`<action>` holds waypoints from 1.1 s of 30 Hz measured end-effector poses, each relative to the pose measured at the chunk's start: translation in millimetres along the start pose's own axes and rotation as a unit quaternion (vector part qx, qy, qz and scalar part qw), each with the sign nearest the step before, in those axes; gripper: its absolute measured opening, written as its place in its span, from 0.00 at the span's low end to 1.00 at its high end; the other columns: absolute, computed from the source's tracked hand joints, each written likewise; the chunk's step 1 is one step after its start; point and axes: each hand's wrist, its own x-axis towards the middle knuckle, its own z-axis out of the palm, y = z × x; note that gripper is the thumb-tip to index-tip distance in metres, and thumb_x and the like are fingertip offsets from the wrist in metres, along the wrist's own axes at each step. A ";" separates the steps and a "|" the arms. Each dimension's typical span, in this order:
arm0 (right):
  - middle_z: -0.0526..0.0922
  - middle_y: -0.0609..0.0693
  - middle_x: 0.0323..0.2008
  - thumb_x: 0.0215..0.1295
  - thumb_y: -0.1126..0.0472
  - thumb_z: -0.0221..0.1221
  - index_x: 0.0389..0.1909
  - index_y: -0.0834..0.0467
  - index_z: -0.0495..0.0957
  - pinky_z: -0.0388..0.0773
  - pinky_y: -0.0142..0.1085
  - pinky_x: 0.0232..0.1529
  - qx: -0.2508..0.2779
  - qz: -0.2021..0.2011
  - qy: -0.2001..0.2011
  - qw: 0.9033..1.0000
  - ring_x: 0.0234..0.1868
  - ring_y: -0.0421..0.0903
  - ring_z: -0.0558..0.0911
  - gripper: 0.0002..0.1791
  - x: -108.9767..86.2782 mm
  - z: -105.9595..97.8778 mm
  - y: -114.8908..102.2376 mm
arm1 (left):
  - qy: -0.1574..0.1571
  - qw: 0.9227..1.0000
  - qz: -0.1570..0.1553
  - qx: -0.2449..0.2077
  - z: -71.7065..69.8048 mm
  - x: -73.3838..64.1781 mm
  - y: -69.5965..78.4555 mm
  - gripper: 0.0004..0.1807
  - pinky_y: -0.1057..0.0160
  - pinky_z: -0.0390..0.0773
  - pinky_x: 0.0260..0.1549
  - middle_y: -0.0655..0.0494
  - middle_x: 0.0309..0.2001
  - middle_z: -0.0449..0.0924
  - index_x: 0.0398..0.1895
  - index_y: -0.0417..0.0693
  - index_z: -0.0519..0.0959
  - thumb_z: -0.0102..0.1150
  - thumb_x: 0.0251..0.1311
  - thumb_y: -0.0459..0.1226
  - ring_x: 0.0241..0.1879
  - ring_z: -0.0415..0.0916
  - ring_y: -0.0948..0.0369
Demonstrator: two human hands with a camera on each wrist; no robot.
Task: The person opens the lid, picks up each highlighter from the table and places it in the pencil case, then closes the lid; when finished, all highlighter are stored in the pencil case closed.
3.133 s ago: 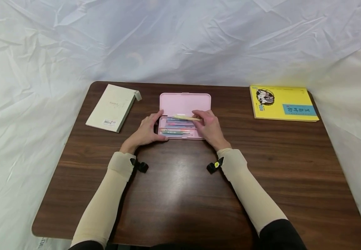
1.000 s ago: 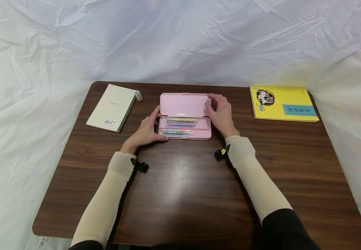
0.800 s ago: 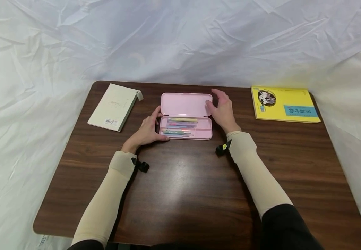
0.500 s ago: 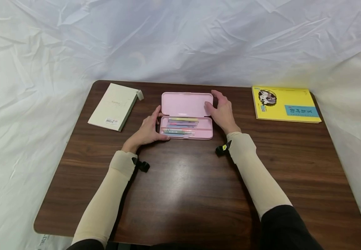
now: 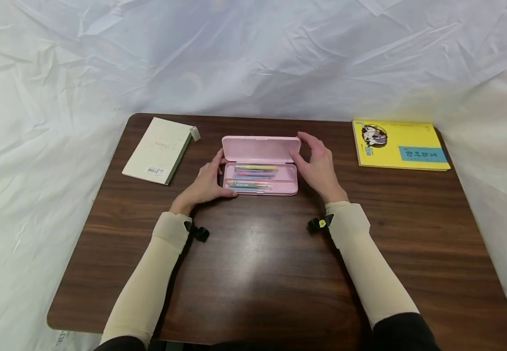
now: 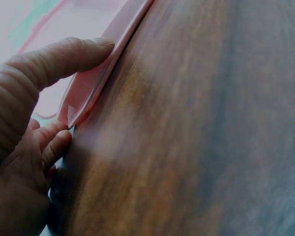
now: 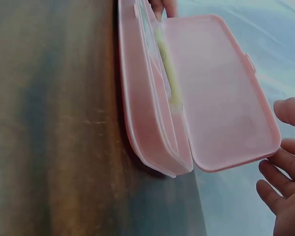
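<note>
A pink pencil case lies with its lid raised and tilted back. Inside, several pens lie in two compartments, a yellow one at the back. My left hand holds the case's left end, thumb along the front wall and fingers round the side; in the left wrist view the thumb presses on the pink wall. My right hand holds the lid's right edge between thumb and fingers. From the right wrist view, the fingers are behind the lid's corner, partly out of frame.
A cream book with a small tab lies at the table's back left. The yellow book lies at the back right. White sheeting rises behind the brown table.
Earlier my right hand held a yellow pen over the case; the pen now lies inside. That hand moved to the lid's right edge, and the lid has tipped up. The left hand stays put.
</note>
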 end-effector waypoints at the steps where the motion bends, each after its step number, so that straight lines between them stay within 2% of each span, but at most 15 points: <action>1: 0.79 0.61 0.67 0.73 0.58 0.66 0.71 0.63 0.74 0.68 0.55 0.72 -0.001 -0.004 -0.005 1.000 0.69 0.58 0.75 0.29 -4.0 -1.7 -1.2 | 0.000 1.000 0.001 0.002 0.1 0.0 -0.5 0.75 0.42 0.57 0.67 0.52 0.70 0.71 0.87 0.52 0.37 0.85 0.46 0.46 0.59 0.66 0.50; 4: 0.79 0.60 0.67 0.73 0.58 0.67 0.69 0.62 0.76 0.68 0.57 0.71 0.000 -0.010 -0.019 1.000 0.69 0.58 0.75 0.28 -16.4 -6.8 -4.6 | -0.002 1.000 -0.003 0.005 0.6 0.0 -0.8 0.74 0.41 0.58 0.66 0.51 0.69 0.72 0.87 0.53 0.39 0.85 0.46 0.47 0.59 0.65 0.49; 12: 0.83 0.57 0.60 0.71 0.59 0.69 0.61 0.60 0.82 0.71 0.57 0.67 0.009 -0.042 -0.037 0.998 0.64 0.56 0.78 0.20 -47.1 -14.6 -7.1 | -0.012 0.999 -0.046 0.015 0.5 -1.0 -0.2 0.75 0.35 0.47 0.75 0.42 0.73 0.67 0.88 0.54 0.36 0.84 0.47 0.50 0.72 0.59 0.41; 18: 0.85 0.56 0.57 0.70 0.60 0.70 0.53 0.60 0.85 0.72 0.56 0.66 0.016 -0.064 -0.044 0.997 0.62 0.55 0.79 0.14 -61.3 -8.8 3.1 | -0.012 0.999 -0.029 0.015 0.5 1.1 -0.6 0.74 0.36 0.49 0.75 0.48 0.77 0.64 0.88 0.50 0.38 0.85 0.48 0.49 0.72 0.61 0.44; 22: 0.83 0.55 0.60 0.70 0.58 0.70 0.51 0.59 0.87 0.71 0.56 0.67 0.018 -0.051 -0.054 0.997 0.65 0.55 0.78 0.12 -66.8 -3.8 8.9 | -0.013 1.000 -0.018 0.021 0.1 0.8 0.0 0.73 0.37 0.48 0.75 0.47 0.77 0.64 0.87 0.48 0.40 0.84 0.48 0.48 0.72 0.62 0.44; 26: 0.81 0.56 0.63 0.71 0.57 0.70 0.52 0.58 0.87 0.70 0.58 0.69 0.022 -0.031 -0.061 0.997 0.67 0.56 0.76 0.14 -67.9 -0.1 13.2 | -0.020 0.999 -0.015 0.033 0.1 -0.4 0.8 0.69 0.38 0.46 0.76 0.44 0.78 0.63 0.87 0.50 0.45 0.83 0.48 0.50 0.73 0.60 0.44; 33: 0.74 0.60 0.70 0.68 0.54 0.72 0.62 0.58 0.81 0.65 0.59 0.73 0.016 -0.002 -0.083 0.996 0.72 0.59 0.72 0.25 -66.5 4.3 19.8 | -0.048 0.998 -0.007 0.028 -4.7 -3.8 0.9 0.65 0.38 0.44 0.76 0.43 0.79 0.58 0.87 0.57 0.49 0.82 0.51 0.52 0.78 0.53 0.44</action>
